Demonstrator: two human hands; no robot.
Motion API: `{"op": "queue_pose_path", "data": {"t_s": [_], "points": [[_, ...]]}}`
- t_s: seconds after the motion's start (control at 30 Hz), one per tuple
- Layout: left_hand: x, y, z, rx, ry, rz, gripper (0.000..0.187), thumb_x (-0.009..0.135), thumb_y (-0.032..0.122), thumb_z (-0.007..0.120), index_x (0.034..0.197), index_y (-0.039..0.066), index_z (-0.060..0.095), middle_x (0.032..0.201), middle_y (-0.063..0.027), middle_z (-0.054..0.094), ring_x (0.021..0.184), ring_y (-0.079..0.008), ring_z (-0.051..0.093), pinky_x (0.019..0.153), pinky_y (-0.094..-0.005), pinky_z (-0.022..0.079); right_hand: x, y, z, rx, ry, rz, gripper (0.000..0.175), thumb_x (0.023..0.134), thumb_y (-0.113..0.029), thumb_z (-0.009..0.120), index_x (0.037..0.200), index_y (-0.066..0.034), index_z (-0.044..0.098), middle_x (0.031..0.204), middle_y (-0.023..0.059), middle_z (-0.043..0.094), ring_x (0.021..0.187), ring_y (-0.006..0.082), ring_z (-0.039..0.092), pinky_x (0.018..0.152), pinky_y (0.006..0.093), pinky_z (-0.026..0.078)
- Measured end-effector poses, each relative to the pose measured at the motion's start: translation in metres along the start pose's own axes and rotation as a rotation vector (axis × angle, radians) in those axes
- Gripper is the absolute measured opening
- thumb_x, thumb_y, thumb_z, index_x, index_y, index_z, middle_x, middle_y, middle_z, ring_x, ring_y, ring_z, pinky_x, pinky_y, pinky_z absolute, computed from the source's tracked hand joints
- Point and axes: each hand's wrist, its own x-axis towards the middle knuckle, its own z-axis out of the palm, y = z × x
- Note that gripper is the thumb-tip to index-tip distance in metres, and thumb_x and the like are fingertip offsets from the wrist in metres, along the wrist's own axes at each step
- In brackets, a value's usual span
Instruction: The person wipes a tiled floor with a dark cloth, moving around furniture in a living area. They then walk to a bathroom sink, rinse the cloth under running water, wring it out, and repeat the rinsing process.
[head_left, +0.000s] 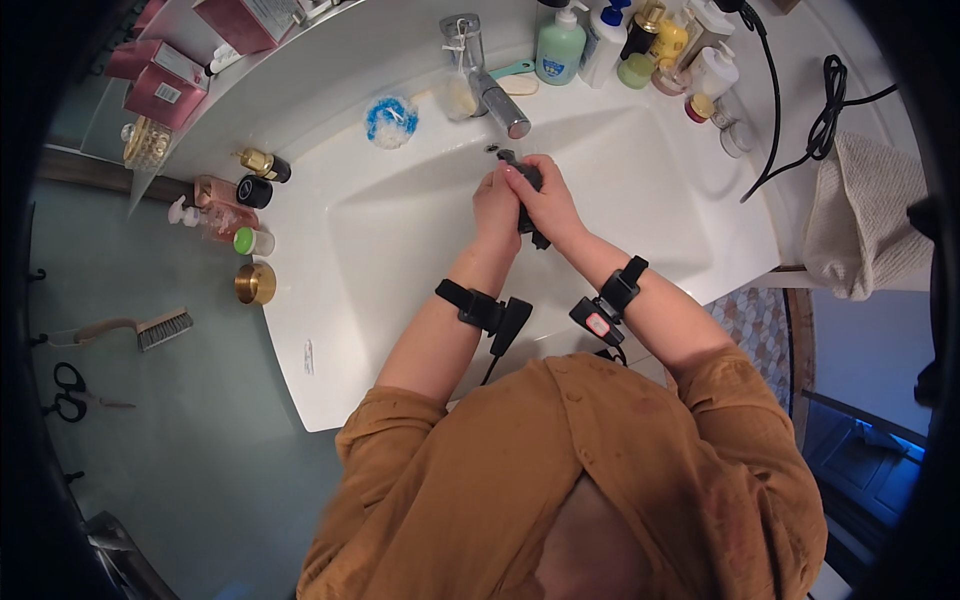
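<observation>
A dark, bunched wet-looking cloth (531, 180) is gripped between my two hands above the white sink basin (405, 247). My left hand (497, 206) closes on it from the left, and my right hand (553, 196) wraps it from the right, thumb lying across it. The cloth's lower end hangs out below my hands. Just above them is the chrome faucet (504, 109), its spout pointing toward the cloth; no water stream can be made out. Each forearm carries a black strapped device.
A green pump bottle (560, 56) and several other bottles line the back right rim. A blue and white mesh sponge (391, 121) lies behind the basin. Jars and a gold cup (256, 283) stand left. A black cable (829, 112) and a beige towel (866, 217) are right.
</observation>
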Motion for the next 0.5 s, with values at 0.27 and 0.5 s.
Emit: {"op": "queue_pose_path", "data": {"t_s": [0.27, 0.5], "points": [[0.001, -0.005, -0.002, 0.736, 0.070, 0.403, 0.037, 0.099, 0.031, 0.047, 0.092, -0.002, 0.063, 0.085, -0.0077, 0.065, 0.080, -0.0181, 0.060, 0.071, -0.0344, 0.047, 0.006, 0.015, -0.006, 0.164, -0.093, 0.298, 0.043, 0.094, -0.039, 0.058, 0.105, 0.0026, 0.057, 0.095, 0.0145, 0.065, 0.086, 0.0194, 0.059, 0.079, 0.0318, 0.048], [0.017, 0.006, -0.030, 0.457, -0.211, 0.150, 0.030, 0.096, 0.033, 0.057, 0.110, 0.007, 0.063, 0.096, -0.0027, 0.063, 0.087, -0.0153, 0.062, 0.064, -0.0307, 0.047, 0.017, 0.024, -0.022, 0.461, -0.075, 0.421, 0.029, 0.099, -0.035, 0.054, 0.095, -0.0064, 0.055, 0.082, 0.0001, 0.055, 0.076, 0.0088, 0.049, 0.071, 0.0254, 0.044]]}}
